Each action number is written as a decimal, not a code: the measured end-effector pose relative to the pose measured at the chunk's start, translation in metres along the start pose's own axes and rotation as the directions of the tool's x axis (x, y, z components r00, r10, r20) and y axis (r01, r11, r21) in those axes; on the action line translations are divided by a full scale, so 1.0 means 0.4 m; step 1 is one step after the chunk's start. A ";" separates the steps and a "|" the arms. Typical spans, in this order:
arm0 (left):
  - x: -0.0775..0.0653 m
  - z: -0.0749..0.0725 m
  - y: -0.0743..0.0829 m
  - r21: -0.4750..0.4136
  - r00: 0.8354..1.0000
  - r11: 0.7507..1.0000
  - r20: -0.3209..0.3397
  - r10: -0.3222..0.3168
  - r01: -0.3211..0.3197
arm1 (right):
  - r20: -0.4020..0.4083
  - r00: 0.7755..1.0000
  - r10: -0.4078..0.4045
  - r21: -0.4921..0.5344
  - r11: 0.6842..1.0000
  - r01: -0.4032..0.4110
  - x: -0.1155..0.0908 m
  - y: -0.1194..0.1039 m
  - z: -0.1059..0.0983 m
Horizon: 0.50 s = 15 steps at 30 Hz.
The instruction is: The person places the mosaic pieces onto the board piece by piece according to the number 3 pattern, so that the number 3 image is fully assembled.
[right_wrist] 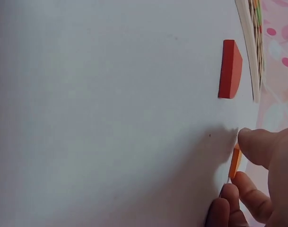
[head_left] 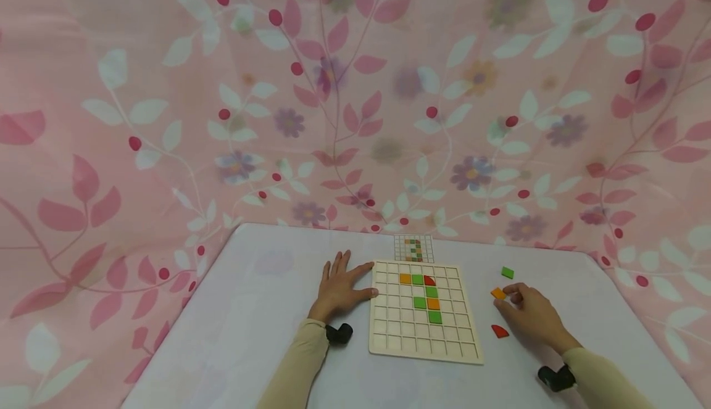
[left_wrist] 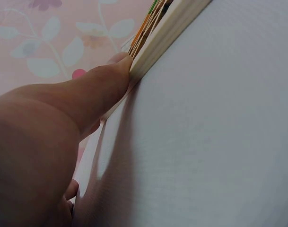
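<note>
A wooden grid board (head_left: pixel 424 350) lies on the table, with several green, orange and red tiles set in its squares. My left hand (head_left: pixel 340 287) is spread at its left edge, thumb and index fingertip at the rim; in the left wrist view the thumb (left_wrist: pixel 99 87) meets the board's side. Right of the board, my right hand (head_left: pixel 530 315) pinches an orange square tile (head_left: pixel 498 293) between thumb and index finger. The right wrist view shows the orange tile (right_wrist: pixel 235 161) between those fingertips, close over the table. Nearer me lies a red quarter-circle tile (head_left: pixel 500 331).
Beyond the right hand lies a green square tile (head_left: pixel 508 272). A small printed pattern card (head_left: pixel 399 250) with a coloured grid lies behind the board. The white-covered table (head_left: pixel 222 341) ends at a pink floral curtain (head_left: pixel 355 88).
</note>
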<state>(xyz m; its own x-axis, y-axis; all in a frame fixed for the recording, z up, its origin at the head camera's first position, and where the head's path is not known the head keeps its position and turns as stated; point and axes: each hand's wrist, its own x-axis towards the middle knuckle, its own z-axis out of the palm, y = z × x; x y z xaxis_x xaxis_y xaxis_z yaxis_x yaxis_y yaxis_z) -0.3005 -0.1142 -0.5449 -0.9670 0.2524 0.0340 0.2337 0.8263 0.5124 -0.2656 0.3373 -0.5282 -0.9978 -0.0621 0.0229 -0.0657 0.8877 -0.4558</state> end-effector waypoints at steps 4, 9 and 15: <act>0.001 0.001 0.002 -0.006 1.000 1.000 0.001 0.004 -0.004 | -0.010 1.000 0.023 0.003 1.000 -0.023 0.011 -0.004 0.008; 0.000 0.002 0.003 -0.012 1.000 1.000 0.002 0.009 -0.009 | 0.003 0.999 0.032 0.019 0.999 -0.032 0.011 -0.005 0.014; 0.002 0.002 0.000 0.013 1.000 1.000 0.005 -0.006 0.006 | 0.027 0.997 0.071 0.068 0.995 -0.073 0.007 -0.011 0.006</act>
<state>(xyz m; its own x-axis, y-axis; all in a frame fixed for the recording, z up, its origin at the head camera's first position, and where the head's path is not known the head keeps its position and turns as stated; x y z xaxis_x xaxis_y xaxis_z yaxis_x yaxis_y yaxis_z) -0.3011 -0.1137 -0.5455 -0.9679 0.2499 0.0267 0.2292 0.8341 0.5018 -0.2680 0.3321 -0.5284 -0.9994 -0.0113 -0.0337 0.0077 0.8568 -0.5156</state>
